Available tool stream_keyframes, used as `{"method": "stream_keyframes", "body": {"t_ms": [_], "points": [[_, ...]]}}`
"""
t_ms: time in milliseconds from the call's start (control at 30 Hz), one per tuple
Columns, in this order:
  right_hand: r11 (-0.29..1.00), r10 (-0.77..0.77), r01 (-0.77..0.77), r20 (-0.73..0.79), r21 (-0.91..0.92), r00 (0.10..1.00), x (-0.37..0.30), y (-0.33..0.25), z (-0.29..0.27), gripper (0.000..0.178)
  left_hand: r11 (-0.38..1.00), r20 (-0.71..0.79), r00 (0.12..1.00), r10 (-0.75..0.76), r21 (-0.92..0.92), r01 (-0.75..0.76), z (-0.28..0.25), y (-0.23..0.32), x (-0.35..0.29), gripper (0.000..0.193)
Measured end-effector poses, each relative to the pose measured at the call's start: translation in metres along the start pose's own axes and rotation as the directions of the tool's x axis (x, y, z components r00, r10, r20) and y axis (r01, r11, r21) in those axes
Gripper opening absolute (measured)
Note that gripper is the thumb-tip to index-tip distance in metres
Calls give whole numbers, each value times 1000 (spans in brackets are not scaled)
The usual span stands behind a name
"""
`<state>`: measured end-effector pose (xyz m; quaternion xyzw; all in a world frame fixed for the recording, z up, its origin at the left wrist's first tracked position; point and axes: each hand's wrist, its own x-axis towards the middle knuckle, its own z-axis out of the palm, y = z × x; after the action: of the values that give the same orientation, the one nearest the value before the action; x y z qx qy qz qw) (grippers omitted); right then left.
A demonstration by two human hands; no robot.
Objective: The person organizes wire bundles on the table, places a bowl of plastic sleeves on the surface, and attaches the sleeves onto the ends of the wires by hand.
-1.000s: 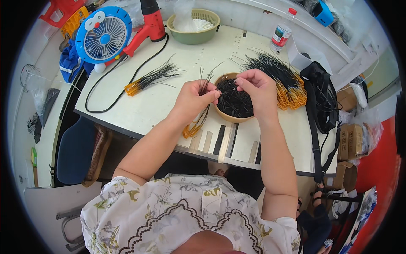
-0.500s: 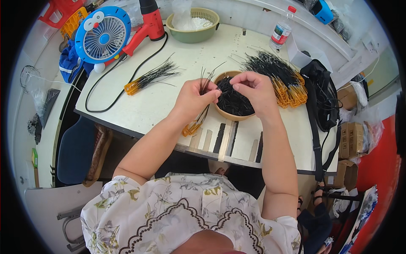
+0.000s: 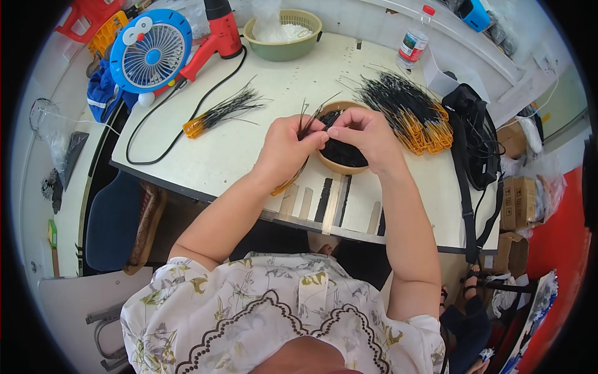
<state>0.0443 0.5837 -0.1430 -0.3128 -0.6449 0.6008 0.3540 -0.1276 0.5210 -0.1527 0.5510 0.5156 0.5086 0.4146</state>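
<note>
The left hand grasps a bundle of black wires — orange ends toward the table's near edge — while the right hand's fingertips meet the left's (whether they grip anything cannot be told) by the tan bowl.

Bright even light, soft shadows, fisheye-bent edges

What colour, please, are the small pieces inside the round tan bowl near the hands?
The small pieces are black, seen best in the head view.
</note>
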Motion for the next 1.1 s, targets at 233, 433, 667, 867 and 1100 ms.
{"method": "stream_keyframes", "body": {"t_ms": [233,433,667,867,1100], "points": [[733,-254,79,-163,-676,953,-1,-2,-8,11,991,-43,996,-72,-119,67,-5,-1,5,7],[440,-202,81,-11,-894,979,-4,6,4,10,993,-34,996,-80,-88,77,-8,-6,7,7],[765,-158,34,-136,-643,978,-3,1,-8,6,995,-21,998,-59,-81,57,-6,-3,5,5],[962,-240,266,-274,64,931,5,-2,-3,9,1000,11,1000,-18,-15,18,-4,-6,4,4],[951,-249,296,-347,88,904,2,-7,4,11,999,-9,1000,-4,45,4,-1,-3,2,4]]}}
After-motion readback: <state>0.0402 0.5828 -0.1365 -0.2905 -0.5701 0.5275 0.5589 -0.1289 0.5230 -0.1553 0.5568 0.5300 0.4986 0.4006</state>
